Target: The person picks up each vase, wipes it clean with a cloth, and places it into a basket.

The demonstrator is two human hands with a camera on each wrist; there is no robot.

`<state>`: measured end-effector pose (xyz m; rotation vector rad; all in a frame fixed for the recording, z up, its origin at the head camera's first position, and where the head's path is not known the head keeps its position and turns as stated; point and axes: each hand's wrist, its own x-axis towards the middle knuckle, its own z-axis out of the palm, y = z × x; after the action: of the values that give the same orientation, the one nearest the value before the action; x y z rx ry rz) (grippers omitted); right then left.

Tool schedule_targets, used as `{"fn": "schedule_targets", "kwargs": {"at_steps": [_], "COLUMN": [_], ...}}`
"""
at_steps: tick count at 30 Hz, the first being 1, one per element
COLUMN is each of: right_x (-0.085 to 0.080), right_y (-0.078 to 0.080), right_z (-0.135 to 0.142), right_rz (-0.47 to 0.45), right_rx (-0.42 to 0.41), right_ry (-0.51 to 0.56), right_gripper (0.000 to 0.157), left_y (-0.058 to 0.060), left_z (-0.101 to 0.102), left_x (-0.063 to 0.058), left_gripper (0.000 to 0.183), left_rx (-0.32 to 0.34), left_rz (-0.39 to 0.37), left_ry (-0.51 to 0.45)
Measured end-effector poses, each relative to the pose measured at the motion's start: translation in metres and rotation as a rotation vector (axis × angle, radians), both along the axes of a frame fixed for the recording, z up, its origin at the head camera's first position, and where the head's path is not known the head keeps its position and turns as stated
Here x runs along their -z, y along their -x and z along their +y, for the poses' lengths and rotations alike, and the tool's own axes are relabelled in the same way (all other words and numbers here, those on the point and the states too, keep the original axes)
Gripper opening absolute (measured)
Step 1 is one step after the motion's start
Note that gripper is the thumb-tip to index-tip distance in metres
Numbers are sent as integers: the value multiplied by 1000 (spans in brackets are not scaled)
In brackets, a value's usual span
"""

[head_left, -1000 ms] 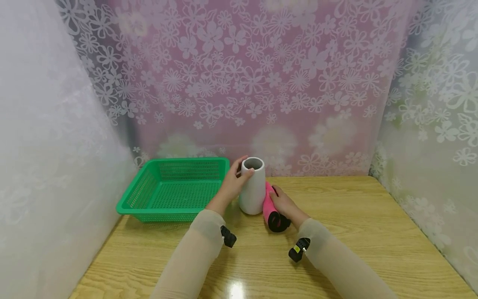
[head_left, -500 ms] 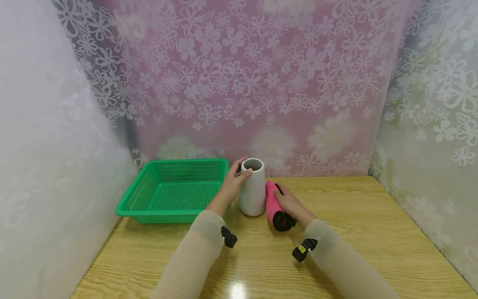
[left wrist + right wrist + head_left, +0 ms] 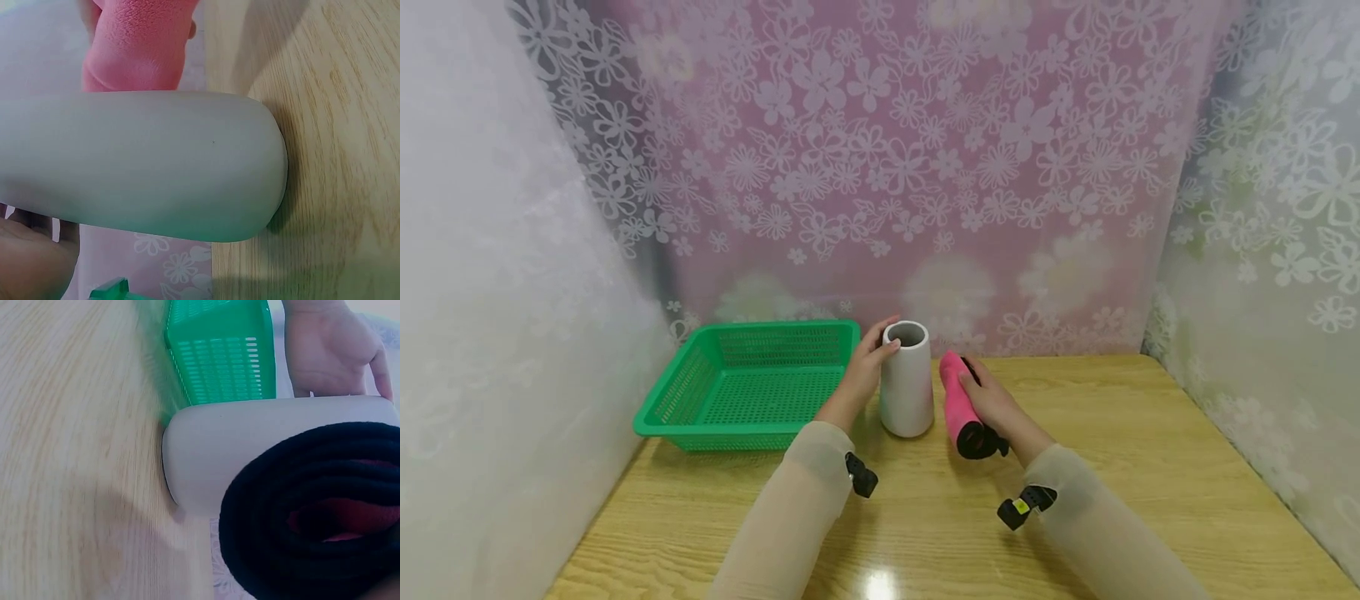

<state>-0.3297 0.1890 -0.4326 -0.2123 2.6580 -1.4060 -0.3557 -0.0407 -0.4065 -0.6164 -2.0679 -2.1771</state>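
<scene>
A tall white vase (image 3: 907, 392) stands upright on the table, its round mouth facing up. My left hand (image 3: 863, 371) grips its upper left side, the thumb near the rim and the fingers round the back. To the right of the vase, my right hand (image 3: 996, 404) holds a rolled pink cloth (image 3: 958, 400) with black edging, tilted and a small gap away from the vase. Seen from the right wrist, the coiled black end of the roll (image 3: 262, 519) covers part of the vase. In the left wrist view, the cloth's fuzzy pink surface (image 3: 140, 44) shows beyond the vase.
A green perforated plastic basket (image 3: 760, 429) sits on the left, close beside my left forearm. Flowered curtains (image 3: 880, 167) hang behind and at the right of the wooden table (image 3: 1112, 450). Small black cameras (image 3: 1026, 507) are strapped to both wrists.
My right hand has moved right with the rolled pink cloth, away from the vase's side, and the roll seems slightly raised. The left hand stays on the vase, which has hardly moved.
</scene>
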Motion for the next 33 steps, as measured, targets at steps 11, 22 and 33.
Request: {"fn": "schedule_targets", "kwargs": {"at_steps": [11, 22, 33], "right_x": [-6, -19, -29], "right_y": [-4, -6, -11], "right_z": [2, 2, 3], "right_rz": [26, 47, 72], "right_rx": [6, -9, -6], "right_ry": [21, 26, 51], "right_gripper": [62, 64, 65], "left_y": [-1, -15, -23], "left_z": [1, 7, 14], "left_x": [0, 0, -4], "left_gripper": [50, 54, 67], "left_rx": [38, -261, -436], "left_rz": [21, 203, 159], "left_ry": [36, 217, 405]}}
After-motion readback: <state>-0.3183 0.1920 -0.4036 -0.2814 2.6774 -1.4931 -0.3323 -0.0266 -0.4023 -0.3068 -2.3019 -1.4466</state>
